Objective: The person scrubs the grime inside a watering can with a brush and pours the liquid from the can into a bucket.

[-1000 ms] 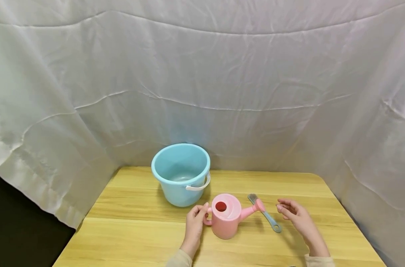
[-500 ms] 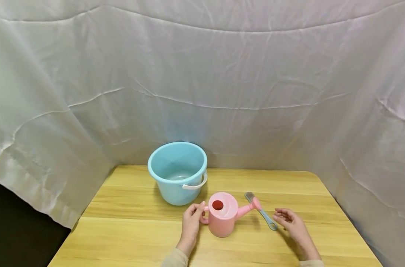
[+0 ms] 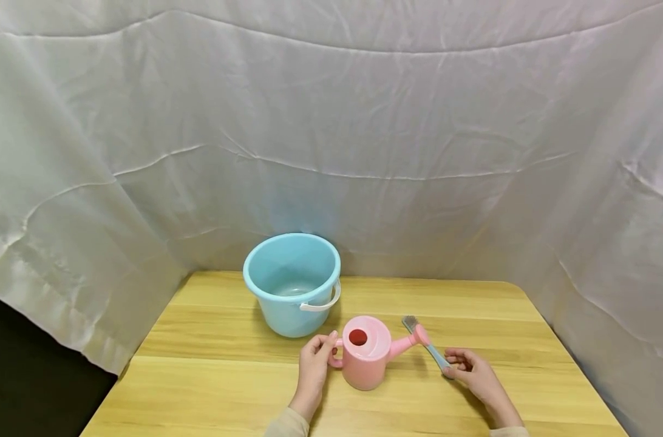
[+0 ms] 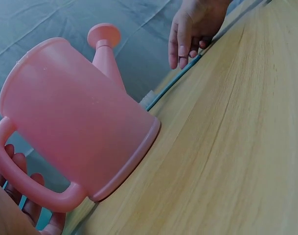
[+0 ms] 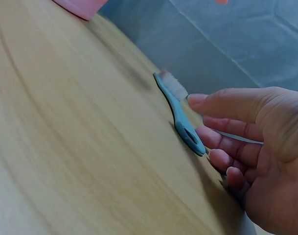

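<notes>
Head view gives me the whole layout: a pale wooden counter (image 3: 227,388) hemmed in by a draped white cloth backdrop (image 3: 364,121) on three sides. I see a small pink plastic watering can (image 3: 367,355) standing upright near the front middle, its spout pointing right and away from me. My left hand (image 3: 313,364) sits against the can's looped handle; from the left wrist view the fingers (image 4: 21,205) curl up behind that loop (image 4: 26,183), though I cannot tell whether they truly clamp it or only rest on it. The can's base is flat on the wood there.

Just right of the can lies a slim blue plastic brush with a short tuft of pale bristles (image 3: 427,346), flat on the counter, bristle end away from me and close beside the rose of the spout. My right hand (image 3: 470,373) is at the handle end of it. In the right wrist view the thumb (image 5: 227,105) hovers over the brush (image 5: 180,115) and the fingertips sit just beside its holed end, loosely bent, not yet closed around it.

Behind and left of the can stands a round light-blue plastic bucket with a white bail handle (image 3: 292,285), upright, near the can but apart from it. The spout is the nearest thing crowding the brush.
</notes>
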Demonstrator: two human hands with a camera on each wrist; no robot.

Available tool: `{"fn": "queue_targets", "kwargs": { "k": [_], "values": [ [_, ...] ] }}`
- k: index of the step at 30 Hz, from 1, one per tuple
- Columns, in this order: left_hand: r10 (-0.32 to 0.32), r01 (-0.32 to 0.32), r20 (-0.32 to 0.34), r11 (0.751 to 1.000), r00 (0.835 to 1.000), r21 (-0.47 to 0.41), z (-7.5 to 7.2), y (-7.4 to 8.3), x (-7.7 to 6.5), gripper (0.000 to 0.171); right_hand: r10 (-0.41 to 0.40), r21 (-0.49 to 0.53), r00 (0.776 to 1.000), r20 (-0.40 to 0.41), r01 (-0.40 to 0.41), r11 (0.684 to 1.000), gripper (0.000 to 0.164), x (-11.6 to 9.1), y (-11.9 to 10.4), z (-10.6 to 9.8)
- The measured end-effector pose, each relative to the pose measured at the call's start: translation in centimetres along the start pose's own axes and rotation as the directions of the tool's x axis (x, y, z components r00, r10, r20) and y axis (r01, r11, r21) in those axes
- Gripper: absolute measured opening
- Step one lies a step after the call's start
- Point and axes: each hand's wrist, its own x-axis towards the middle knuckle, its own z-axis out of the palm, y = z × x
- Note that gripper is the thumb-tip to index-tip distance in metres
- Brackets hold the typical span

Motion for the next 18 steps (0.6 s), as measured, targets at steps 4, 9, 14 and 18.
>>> {"fn": "queue_targets", "kwargs": {
  "k": [4, 9, 14, 18],
  "values": [
    [0.01, -0.01, -0.005, 1.0, 1.0, -0.007, 0.07, -0.19, 0.06, 0.036, -0.028, -0.061, 1.0, 0.002, 0.028, 0.998, 0.054, 0.21, 0.24, 0.1],
    [0.007, -0.008, -0.01, 1.0, 1.0, -0.014, 0.12, -0.09, 0.07, 0.033, -0.086, -0.152, 0.996, 0.003, 0.086, 0.985, 0.053, 0.33, 0.37, 0.24],
    [0.017, -0.017, -0.007, 1.0, 1.0, -0.002, 0.08, -0.15, 0.04, 0.035, -0.09, -0.176, 0.996, 0.013, 0.091, 0.98, 0.054, 0.15, 0.17, 0.33],
    [0.045, -0.045, -0.006, 0.999, 0.999, 0.001, 0.07, -0.23, -0.05, 0.034, -0.064, -0.202, 0.998, 0.009, 0.064, 0.977, 0.054, 0.16, 0.01, 0.38]
  ]
}}
